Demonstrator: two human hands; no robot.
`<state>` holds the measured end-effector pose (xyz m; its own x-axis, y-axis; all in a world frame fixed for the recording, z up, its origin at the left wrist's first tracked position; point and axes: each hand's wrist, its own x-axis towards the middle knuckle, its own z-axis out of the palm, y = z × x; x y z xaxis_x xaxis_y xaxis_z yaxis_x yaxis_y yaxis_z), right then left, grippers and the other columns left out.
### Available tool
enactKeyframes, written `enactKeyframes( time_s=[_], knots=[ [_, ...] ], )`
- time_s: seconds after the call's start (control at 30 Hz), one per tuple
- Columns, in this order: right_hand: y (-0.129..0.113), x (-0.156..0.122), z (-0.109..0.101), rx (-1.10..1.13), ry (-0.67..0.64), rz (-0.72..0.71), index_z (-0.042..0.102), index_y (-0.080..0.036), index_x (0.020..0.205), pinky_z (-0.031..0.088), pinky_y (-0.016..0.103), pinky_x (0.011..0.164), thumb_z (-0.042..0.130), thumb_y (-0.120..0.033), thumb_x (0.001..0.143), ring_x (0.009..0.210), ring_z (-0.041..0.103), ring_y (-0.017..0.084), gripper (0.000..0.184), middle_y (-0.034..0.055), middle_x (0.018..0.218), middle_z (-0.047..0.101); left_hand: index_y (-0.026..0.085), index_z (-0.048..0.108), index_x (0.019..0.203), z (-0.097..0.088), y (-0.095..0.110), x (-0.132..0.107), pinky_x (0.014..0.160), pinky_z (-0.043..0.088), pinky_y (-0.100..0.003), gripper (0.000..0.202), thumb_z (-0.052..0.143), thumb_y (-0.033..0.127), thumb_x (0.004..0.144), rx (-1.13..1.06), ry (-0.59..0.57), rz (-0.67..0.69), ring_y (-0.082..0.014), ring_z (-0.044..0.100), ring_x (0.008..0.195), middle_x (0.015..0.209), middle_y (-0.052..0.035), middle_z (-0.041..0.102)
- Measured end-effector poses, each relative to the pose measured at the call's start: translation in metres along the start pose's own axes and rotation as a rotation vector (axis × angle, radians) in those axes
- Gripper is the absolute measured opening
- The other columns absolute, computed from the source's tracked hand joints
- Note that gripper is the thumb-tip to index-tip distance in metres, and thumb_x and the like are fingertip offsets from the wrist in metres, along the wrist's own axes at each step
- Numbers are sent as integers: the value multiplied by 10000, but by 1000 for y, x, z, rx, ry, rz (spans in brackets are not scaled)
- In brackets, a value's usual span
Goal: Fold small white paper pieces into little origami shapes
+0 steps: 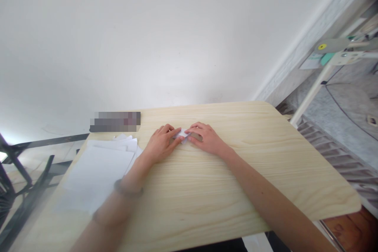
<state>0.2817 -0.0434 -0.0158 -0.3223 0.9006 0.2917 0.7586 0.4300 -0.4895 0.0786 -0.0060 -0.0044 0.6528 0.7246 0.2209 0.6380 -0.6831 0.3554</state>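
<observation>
A small folded piece of white paper (pixel 184 134) lies on the wooden table, between my two hands. My left hand (pixel 162 141) grips its left side between thumb and forefinger. On the other side, my right hand (pixel 205 137) pinches the paper's right side with thumb and fingertips. Parts of the paper are hidden under the fingers, so its exact folded shape is hard to make out. Two dark bands circle my left wrist and forearm.
A stack of loose white sheets (pixel 97 169) lies left of my left arm. Behind it is a dark, pixelated object (pixel 116 122) near the back edge. The pale wooden table (pixel 265 157) meets a white wall. A white metal stand (pixel 313 90) rises beyond its right edge.
</observation>
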Motion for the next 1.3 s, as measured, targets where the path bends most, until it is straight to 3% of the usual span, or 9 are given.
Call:
enactKeyframes(
  time_s=[0.57, 0.83, 1.1, 1.3],
  knots=[
    [-4, -1, -3, -44, -24, -58, 560, -308, 1101, 357, 302, 849, 482, -232, 829, 899, 513, 131, 292, 33, 1040, 502, 232, 534, 1137, -1, 2, 0, 805, 405, -343, 411, 407, 467, 824, 19, 8, 28, -199, 503, 889, 940, -69, 521],
    [-3, -1, -2, -29, -26, -42, 615, -297, 1012, 339, 304, 859, 475, -262, 839, 895, 512, 126, 226, 28, 1020, 511, 241, 551, 1124, 0, 1, 0, 784, 412, -322, 411, 443, 476, 805, 23, 6, 41, -194, 509, 883, 943, -63, 529],
    [2, 1, 2, 67, 20, -9, 646, -234, 950, 393, 269, 780, 480, -295, 835, 807, 530, 118, 212, 28, 922, 553, 279, 634, 990, 3, -5, 1, 683, 426, -256, 282, 414, 381, 846, -19, 20, 29, -138, 541, 773, 948, -25, 559],
    [5, 2, 5, 140, 73, 34, 668, -219, 876, 428, 256, 713, 518, -271, 809, 765, 531, 113, 173, 37, 940, 537, 220, 652, 844, 6, -4, 2, 760, 424, -279, 232, 443, 321, 836, -50, 58, 46, -159, 533, 850, 935, -31, 567]
  ],
)
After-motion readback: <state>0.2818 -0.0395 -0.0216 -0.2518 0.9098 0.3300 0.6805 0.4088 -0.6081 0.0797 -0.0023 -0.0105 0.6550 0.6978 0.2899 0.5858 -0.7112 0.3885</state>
